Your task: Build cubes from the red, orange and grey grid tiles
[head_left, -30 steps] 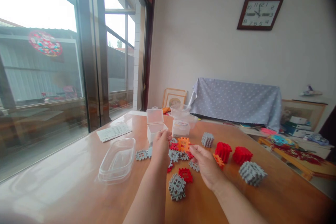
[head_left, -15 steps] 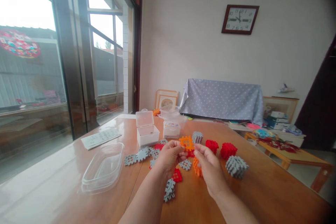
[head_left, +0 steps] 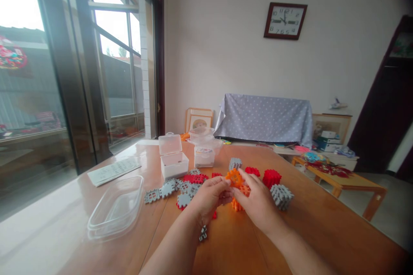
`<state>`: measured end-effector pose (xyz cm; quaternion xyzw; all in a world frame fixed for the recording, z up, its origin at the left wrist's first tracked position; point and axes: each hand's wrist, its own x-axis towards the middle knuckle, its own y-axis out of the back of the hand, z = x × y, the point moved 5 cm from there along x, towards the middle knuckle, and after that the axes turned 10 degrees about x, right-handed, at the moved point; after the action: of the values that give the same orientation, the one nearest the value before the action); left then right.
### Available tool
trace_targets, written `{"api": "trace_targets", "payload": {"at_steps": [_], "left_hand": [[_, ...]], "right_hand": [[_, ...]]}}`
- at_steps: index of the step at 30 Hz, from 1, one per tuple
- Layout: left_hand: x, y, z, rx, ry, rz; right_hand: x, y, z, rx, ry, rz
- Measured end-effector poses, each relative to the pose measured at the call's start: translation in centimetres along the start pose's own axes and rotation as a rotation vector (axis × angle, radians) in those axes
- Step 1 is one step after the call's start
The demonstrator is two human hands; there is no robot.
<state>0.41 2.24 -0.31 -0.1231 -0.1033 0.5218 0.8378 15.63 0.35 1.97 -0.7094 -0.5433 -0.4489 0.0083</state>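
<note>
My left hand (head_left: pixel 209 197) and my right hand (head_left: pixel 256 202) meet above the wooden table (head_left: pixel 306 227), fingers pinched on orange waffle-block pieces (head_left: pixel 236 179) held between them. Another orange piece shows under my right hand. Grey flat pieces (head_left: pixel 167 189) and red flat pieces (head_left: pixel 195 178) lie scattered just beyond my left hand. Two red assembled cubes (head_left: pixel 271 177) and a grey cube (head_left: pixel 282 196) stand to the right of my right hand. A second grey cube (head_left: pixel 235 163) stands farther back.
A clear shallow tray (head_left: pixel 116 206) lies at the left. A small open lidded box (head_left: pixel 173 163) and clear tubs (head_left: pixel 204 150) stand behind the pieces. A printed sheet (head_left: pixel 113 170) lies near the window. A low wooden bench (head_left: pixel 342 180) stands right of the table.
My hands came together: the orange piece in my left hand and the one in my right now touch. The camera view drifted rightwards.
</note>
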Motion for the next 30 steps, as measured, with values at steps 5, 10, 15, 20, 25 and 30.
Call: {"api": "trace_targets", "payload": {"at_steps": [5,10,15,20,25,30], "left_hand": [[0.1,-0.2,-0.1,-0.033,0.018,0.043],[0.2,-1.2,-0.8,-0.102,0.041,0.027],[-0.3,-2.5,-0.3,-0.137,0.009,-0.083],[-0.4,-1.7,0.1,-0.141,0.008,-0.046],[0.3,0.5,-0.1,-0.051,0.012,0.154],[0.4,1.4,0.2,0.0,-0.041,0.267]], "right_hand": [[1.0,1.4,2.2,0.163,-0.089,-0.067],[0.7,1.1,2.4,0.302,-0.125,-0.104],[-0.6,0.6,0.5,0.153,0.028,0.037],[-1.4,1.3,0.5,0.193,0.029,0.17],[-2.5,4.2,3.8,0.164,-0.145,0.281],[-4.5,5.1,7.4,-0.069,-0.227,0.048]]}}
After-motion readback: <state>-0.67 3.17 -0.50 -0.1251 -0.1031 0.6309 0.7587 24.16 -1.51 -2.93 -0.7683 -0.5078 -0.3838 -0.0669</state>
